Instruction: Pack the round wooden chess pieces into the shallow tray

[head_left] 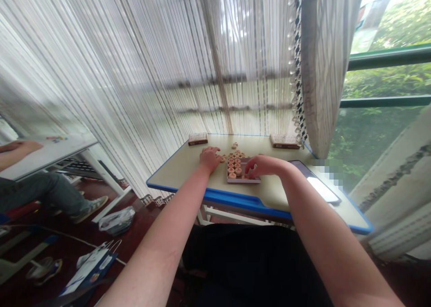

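A shallow box (244, 182) sits near the front of the table. Round wooden xiangqi pieces (237, 172) with red characters fill its left side in rows. My right hand (256, 165) reaches into the box's right part, its fingers bent down and closed on a xiangqi piece (246, 177) at the bottom, partly hidden by the fingertips. To the left of the box my left hand (210, 159) rests over the table, fingers curved and apart. Just beside its fingertips lie loose pieces (222, 159). More loose pieces (238, 154) are heaped behind the box.
Two small book-like boxes (198, 139) (284, 141) lie at the table's (175, 170) back corners. A dark tablet-like object (318, 183) with a bright patch lies at right. Sheer curtains (215, 64) hang behind. Another person's arm (20, 152) rests on a table at left; bags (117, 219) are on the floor.
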`<state>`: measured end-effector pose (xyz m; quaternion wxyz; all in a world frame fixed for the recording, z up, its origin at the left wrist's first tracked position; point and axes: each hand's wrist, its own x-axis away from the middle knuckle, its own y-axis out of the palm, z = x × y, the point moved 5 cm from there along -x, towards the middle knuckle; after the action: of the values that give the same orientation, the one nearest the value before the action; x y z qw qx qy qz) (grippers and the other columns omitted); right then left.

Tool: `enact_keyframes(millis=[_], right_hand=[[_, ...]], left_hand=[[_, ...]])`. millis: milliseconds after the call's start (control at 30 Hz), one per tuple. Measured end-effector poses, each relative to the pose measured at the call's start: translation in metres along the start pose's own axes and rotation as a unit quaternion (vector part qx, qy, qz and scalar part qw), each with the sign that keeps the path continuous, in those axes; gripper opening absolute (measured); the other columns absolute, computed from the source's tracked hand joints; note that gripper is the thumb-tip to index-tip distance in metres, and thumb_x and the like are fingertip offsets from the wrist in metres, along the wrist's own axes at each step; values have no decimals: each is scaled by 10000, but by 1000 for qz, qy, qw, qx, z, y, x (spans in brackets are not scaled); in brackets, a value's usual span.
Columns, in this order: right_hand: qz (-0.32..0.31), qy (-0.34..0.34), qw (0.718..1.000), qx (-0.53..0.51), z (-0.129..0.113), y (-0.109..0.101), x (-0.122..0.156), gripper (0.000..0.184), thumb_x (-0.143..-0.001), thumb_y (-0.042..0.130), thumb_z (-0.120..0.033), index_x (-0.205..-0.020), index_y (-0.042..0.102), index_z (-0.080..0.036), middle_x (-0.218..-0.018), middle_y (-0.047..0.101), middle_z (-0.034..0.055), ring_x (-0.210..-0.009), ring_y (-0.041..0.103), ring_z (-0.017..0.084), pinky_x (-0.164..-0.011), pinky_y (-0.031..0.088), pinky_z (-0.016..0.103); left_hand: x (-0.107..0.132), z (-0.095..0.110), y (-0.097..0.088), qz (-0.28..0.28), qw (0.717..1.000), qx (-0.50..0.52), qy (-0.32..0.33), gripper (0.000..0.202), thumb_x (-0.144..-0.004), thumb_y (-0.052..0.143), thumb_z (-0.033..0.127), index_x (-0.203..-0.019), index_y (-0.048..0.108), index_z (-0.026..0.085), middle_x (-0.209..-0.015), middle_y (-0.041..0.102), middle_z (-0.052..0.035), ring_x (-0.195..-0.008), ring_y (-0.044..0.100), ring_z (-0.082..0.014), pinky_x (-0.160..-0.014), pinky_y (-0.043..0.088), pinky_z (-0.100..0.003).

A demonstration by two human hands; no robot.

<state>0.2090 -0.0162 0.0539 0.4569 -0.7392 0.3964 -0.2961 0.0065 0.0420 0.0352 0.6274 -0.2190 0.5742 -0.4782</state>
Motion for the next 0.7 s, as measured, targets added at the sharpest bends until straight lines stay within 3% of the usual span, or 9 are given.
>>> enact_keyframes(millis=[433, 700], right_hand=[[-24, -41, 998, -30, -14, 5, 1, 230, -607, 630, -362, -782, 705, -233, -672, 590, -22, -582, 487, 108, -515, 334, 213], [-15, -54, 998, -33, -11, 8, -4, 207, -608, 638, -350, -759, 702, -224, -636, 571, -22, -561, 468, 104, -511, 333, 218]], left_hand=[[-2, -3, -2, 11, 1000, -7, 9, 270, -733, 510, 286, -967, 616, 203, -1035, 583, -83, -1022, 475, -248, -911, 368, -387], [-3, -2, 6, -21, 999, 3, 25, 269, -718, 522, 294, -954, 622, 210, -1024, 588, -76, -1012, 479, -242, -913, 362, -385]])
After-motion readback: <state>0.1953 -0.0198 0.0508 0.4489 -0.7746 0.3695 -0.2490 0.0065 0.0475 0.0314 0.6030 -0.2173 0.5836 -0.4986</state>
